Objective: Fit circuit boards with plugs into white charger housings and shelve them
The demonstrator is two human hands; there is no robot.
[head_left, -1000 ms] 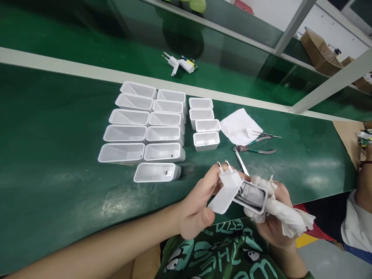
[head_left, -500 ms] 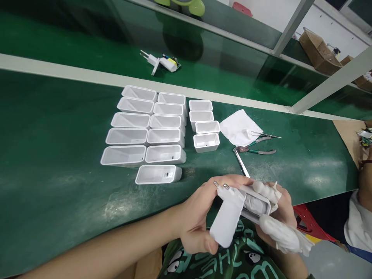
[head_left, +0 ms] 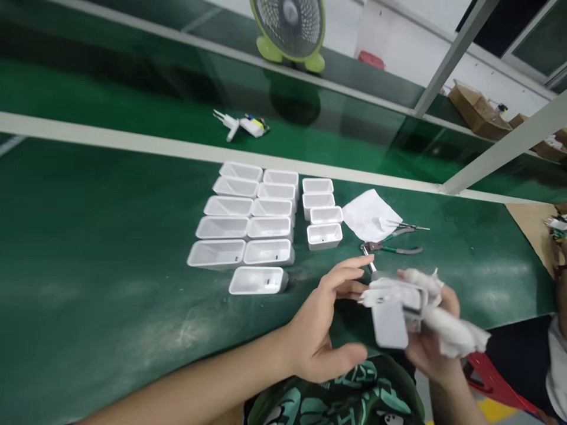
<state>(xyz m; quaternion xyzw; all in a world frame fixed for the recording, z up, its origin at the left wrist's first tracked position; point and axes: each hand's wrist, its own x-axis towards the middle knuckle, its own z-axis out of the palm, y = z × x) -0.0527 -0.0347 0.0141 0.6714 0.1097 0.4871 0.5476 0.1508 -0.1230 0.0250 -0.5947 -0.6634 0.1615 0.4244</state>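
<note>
My right hand (head_left: 436, 342), its thumb and a finger wrapped in white coverings, grips a white plug adapter housing (head_left: 390, 324) over the table's front edge. The housing is smeared by motion, and its pins point left toward my other hand. My left hand (head_left: 325, 321) is open just left of it, thumb and fingers spread; whether a fingertip touches the pins I cannot tell. Beyond the hands lie tweezers (head_left: 368, 258) and green-handled cutting pliers (head_left: 390, 244). White open casings (head_left: 258, 280) stand in rows to the left.
A white cloth (head_left: 370, 213) with a thin metal tool on it lies behind the pliers. Smaller white casings (head_left: 325, 236) form a short column beside it. A plug with exposed parts (head_left: 252, 125) rests past the pale rail (head_left: 177, 150). A green fan (head_left: 290, 29) stands behind. Another person sits at right.
My left hand has let go of the plug adapter housing and its fingers have spread. The housing has moved right and turned in my right hand. The camera view has tilted upward.
</note>
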